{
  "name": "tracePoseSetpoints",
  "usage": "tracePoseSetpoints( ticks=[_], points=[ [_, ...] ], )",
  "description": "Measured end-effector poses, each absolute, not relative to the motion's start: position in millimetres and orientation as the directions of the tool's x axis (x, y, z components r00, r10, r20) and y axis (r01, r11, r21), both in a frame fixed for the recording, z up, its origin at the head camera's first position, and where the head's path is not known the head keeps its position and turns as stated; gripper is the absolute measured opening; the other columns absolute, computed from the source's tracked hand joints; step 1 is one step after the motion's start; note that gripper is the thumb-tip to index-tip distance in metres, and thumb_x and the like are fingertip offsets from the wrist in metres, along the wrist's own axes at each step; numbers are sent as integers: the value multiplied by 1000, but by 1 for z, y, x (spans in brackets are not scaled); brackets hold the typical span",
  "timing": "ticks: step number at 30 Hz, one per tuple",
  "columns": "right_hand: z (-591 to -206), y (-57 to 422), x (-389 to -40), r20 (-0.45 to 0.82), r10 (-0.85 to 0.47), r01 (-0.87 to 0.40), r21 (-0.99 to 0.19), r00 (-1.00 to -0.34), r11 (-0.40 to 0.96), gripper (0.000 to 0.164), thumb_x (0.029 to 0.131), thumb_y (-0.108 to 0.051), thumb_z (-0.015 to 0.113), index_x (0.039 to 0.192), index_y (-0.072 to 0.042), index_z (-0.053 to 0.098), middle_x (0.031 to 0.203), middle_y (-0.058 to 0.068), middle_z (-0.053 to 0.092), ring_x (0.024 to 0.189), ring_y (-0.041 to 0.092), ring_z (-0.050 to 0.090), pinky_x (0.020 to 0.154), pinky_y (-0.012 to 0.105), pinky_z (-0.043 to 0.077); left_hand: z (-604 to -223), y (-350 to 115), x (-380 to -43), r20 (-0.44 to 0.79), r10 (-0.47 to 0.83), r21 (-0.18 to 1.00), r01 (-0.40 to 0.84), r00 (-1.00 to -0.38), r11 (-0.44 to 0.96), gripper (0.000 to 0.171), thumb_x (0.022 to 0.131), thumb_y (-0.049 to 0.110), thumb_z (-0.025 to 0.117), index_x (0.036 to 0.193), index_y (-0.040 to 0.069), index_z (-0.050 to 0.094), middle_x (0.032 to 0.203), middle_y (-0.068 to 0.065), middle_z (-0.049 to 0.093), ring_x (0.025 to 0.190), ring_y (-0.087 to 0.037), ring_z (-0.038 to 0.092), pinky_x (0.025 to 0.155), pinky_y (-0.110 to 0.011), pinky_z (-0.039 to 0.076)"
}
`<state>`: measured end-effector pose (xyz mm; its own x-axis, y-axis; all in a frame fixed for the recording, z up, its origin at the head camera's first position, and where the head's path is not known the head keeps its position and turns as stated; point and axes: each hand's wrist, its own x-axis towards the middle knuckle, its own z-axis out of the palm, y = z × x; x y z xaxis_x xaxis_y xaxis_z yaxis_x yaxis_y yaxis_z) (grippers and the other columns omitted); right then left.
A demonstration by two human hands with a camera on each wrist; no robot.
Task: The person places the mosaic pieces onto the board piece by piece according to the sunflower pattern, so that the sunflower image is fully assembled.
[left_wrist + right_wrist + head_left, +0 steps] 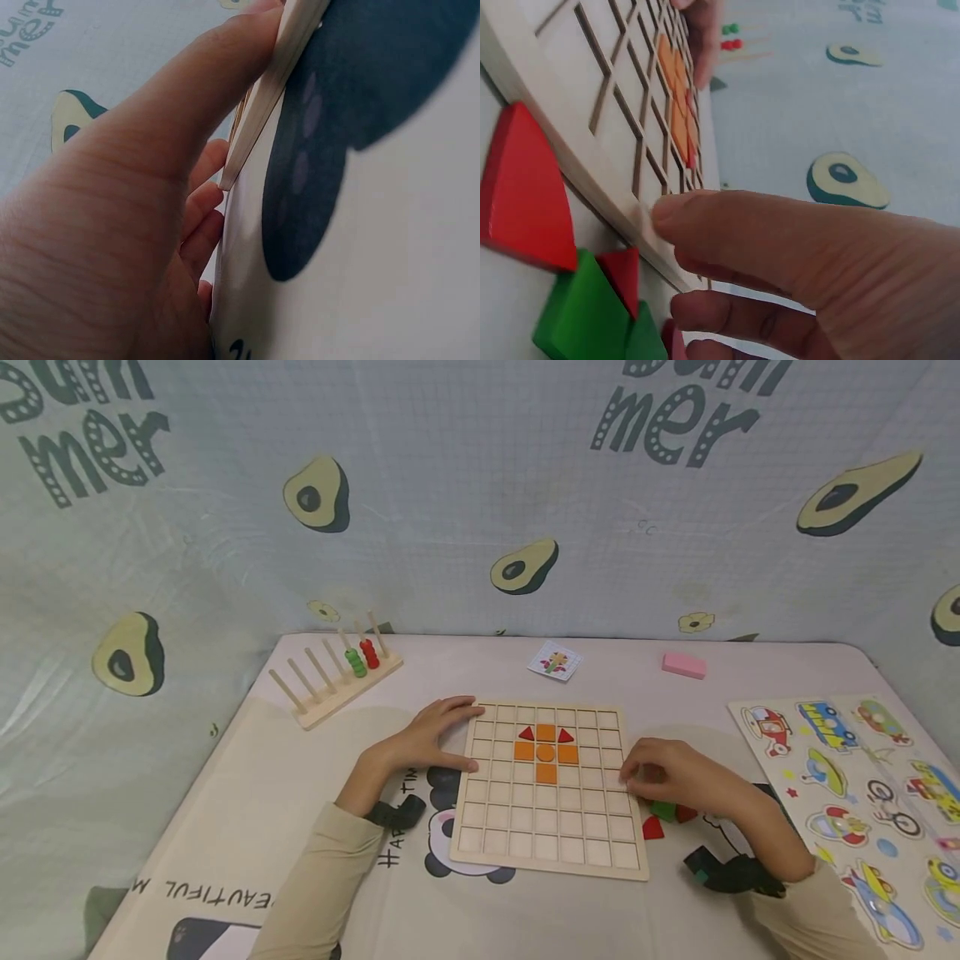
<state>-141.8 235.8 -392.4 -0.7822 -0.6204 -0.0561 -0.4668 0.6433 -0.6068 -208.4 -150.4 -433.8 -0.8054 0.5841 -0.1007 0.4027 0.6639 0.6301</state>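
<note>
A square wooden grid board [480, 827] lies on the table in front of me. Near its upper middle, orange squares [546, 773] surround an orange circle [545, 752], with two red triangular pieces [566, 737] at the upper corners. My left hand [423, 737] spreads along the board's left edge, its straight thumb [225, 67] touching the rim and its fingers by the far corner. At the right edge, my right hand [671, 770] has bent fingers and holds the rim, thumb [697, 214] on top. Loose red [526, 191] and green pieces [585, 311] lie under and beside this hand.
A peg rack [348, 693] with green and red beads stands at the back left. Behind the board lie a pattern card [555, 661] and a pink block [683, 665]. A vehicle picture puzzle board [855, 785] occupies the right side.
</note>
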Motion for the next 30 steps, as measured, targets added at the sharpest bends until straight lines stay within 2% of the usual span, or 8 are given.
tracePoseSetpoints(
  ticks=[7, 15, 22, 30],
  points=[
    [-391, 247, -143, -71, -668, -479, -641, -741, 600, 12, 81, -10, 78, 87, -13, 68, 86, -7, 58, 70, 4, 49, 59, 21, 47, -435, -151, -209, -93, 586, 630, 408, -805, 661, 84, 77, 38, 81, 148, 14, 42, 159, -10, 26, 147, -35, 16, 117, -58, 14],
    [-396, 251, -142, -110, -674, -444, -673, -731, 591, 17, 78, -11, 81, 84, -15, 66, 83, -7, 56, 70, 8, 50, 59, 22, 46, -432, -149, -208, -104, 585, 634, 399, -805, 662, 85, 77, 39, 81, 148, 15, 42, 159, -10, 26, 147, -35, 16, 117, -58, 13],
    [-399, 251, -142, -90, -655, -447, -660, -751, 603, 14, 81, -3, 75, 86, -12, 66, 84, -7, 57, 69, 3, 47, 59, 21, 46, -433, -149, -208, -100, 587, 633, 404, -804, 661, 84, 77, 39, 81, 148, 15, 42, 159, -10, 26, 147, -35, 16, 117, -58, 13],
    [-396, 251, -142, -128, -629, -425, -634, -767, 647, 19, 78, 1, 75, 90, -11, 68, 92, -5, 59, 75, 7, 50, 63, 23, 48, -433, -150, -208, -90, 595, 632, 416, -799, 654, 84, 77, 38, 81, 148, 14, 42, 159, -11, 26, 147, -35, 16, 117, -58, 13]
  ],
)
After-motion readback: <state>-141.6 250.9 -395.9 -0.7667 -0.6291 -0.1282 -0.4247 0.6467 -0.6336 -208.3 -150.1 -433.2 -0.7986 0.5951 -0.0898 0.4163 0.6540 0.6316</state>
